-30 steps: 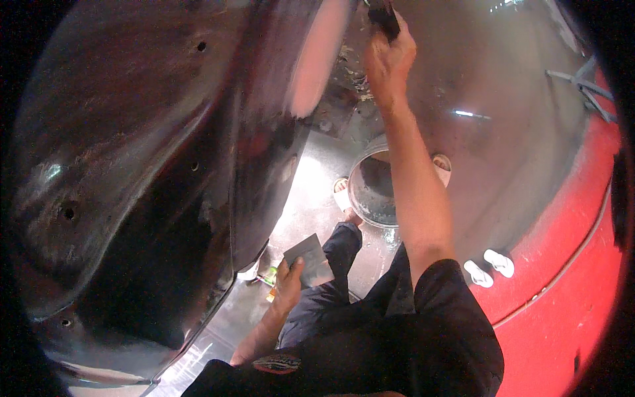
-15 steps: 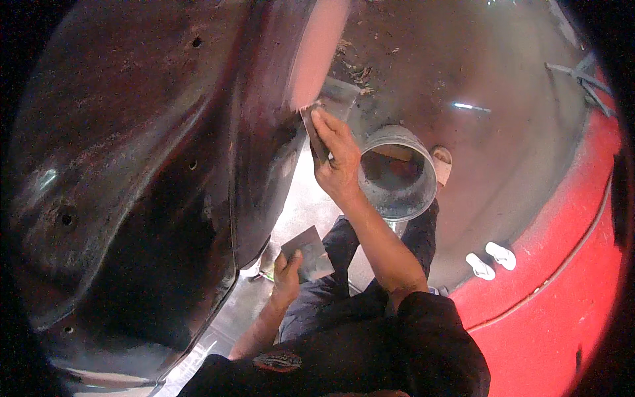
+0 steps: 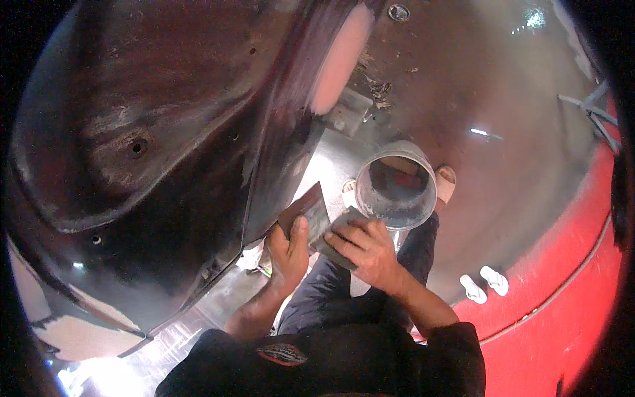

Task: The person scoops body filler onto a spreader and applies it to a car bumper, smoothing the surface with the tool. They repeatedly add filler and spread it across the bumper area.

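Observation:
My left hand (image 3: 291,255) grips a thin, flat grey plate (image 3: 307,206), held tilted in front of my lap with the thumb across it. Closed around a dark grey flat putty spreader (image 3: 348,215) is my right hand (image 3: 372,253), fingers laid over its face. The spreader is right beside the plate; whether their edges touch I cannot tell. Above and to the left, a smooth pink patch of filler (image 3: 342,63) covers part of the edge of a large dark vehicle panel (image 3: 192,178). Both hands are apart from the panel.
A metal bucket (image 3: 433,182) with things inside stands between my feet, close to my right hand. White flip-flops (image 3: 493,281) lie on a red surface (image 3: 555,311) at right. A grey metal stand (image 3: 590,109) is at far right. A small round object (image 3: 399,12) lies at the top.
My right hand with the spreader has come down from the lower end of the pink patch to the plate. My left hand has raised the plate slightly. The view has shifted.

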Action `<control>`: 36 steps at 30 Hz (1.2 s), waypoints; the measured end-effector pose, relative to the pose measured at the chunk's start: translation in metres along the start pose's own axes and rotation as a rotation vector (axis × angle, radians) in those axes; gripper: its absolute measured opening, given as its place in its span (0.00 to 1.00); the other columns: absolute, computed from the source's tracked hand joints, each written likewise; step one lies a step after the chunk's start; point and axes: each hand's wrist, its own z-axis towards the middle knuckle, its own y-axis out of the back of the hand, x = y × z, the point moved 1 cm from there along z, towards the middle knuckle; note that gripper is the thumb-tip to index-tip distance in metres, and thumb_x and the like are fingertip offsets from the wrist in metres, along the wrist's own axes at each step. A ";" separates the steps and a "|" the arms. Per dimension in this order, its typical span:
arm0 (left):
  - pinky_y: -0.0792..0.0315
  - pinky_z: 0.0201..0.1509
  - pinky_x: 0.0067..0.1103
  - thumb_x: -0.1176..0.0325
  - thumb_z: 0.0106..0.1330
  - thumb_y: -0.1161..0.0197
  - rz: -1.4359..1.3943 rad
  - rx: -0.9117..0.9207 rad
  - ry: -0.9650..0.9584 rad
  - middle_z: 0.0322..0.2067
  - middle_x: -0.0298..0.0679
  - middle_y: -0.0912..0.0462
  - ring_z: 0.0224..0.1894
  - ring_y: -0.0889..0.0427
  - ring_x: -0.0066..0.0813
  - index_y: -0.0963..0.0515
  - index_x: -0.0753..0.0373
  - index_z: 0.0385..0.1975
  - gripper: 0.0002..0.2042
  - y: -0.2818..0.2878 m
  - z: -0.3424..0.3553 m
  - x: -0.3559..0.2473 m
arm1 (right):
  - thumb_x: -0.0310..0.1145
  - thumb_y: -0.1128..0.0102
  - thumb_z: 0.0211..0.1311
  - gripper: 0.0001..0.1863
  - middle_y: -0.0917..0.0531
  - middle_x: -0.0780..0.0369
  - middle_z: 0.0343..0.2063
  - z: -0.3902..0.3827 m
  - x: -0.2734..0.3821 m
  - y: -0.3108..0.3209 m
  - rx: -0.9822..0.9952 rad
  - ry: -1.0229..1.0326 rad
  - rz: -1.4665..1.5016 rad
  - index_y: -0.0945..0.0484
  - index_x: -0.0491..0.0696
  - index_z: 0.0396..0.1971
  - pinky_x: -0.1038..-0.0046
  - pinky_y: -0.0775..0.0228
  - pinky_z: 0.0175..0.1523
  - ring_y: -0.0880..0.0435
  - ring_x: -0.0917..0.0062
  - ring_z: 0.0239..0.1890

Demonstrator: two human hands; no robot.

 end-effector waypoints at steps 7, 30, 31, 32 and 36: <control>0.26 0.55 0.30 0.64 0.76 0.45 -0.326 -0.052 0.337 0.50 0.46 0.18 0.51 0.19 0.35 0.27 0.70 0.56 0.17 -0.022 0.014 -0.002 | 0.31 0.31 0.45 0.31 0.21 0.60 0.55 -0.017 0.006 0.037 -0.061 0.051 0.201 0.18 0.54 0.56 0.55 0.29 0.59 0.23 0.59 0.53; 0.26 0.52 0.29 0.60 0.77 0.46 -0.494 0.042 0.492 0.46 0.43 0.19 0.46 0.19 0.31 0.26 0.70 0.53 0.17 -0.048 -0.019 -0.027 | 0.20 0.29 0.37 0.32 0.19 0.57 0.52 -0.027 0.020 0.070 -0.086 0.059 0.229 0.16 0.51 0.51 0.58 0.24 0.58 0.22 0.55 0.54; 0.21 0.48 0.30 0.58 0.77 0.46 -0.679 0.131 0.615 0.44 0.42 0.18 0.45 0.17 0.31 0.26 0.67 0.53 0.18 -0.053 -0.022 -0.024 | 0.21 0.29 0.38 0.32 0.19 0.55 0.52 -0.023 0.023 0.072 -0.128 0.101 0.252 0.16 0.51 0.52 0.56 0.24 0.58 0.22 0.54 0.55; 0.21 0.49 0.30 0.58 0.77 0.46 -0.768 0.190 0.689 0.44 0.42 0.17 0.44 0.16 0.32 0.26 0.67 0.54 0.18 -0.053 -0.021 -0.026 | 0.23 0.29 0.40 0.30 0.20 0.53 0.53 -0.024 0.021 0.071 -0.070 0.135 0.302 0.16 0.50 0.51 0.52 0.26 0.60 0.23 0.52 0.55; 0.19 0.53 0.33 0.61 0.77 0.47 -0.922 0.350 0.711 0.46 0.43 0.17 0.46 0.15 0.34 0.27 0.66 0.55 0.16 -0.041 -0.018 -0.031 | 0.23 0.32 0.38 0.30 0.20 0.54 0.53 -0.041 -0.016 0.060 -0.141 0.042 0.015 0.15 0.49 0.50 0.53 0.27 0.61 0.23 0.51 0.57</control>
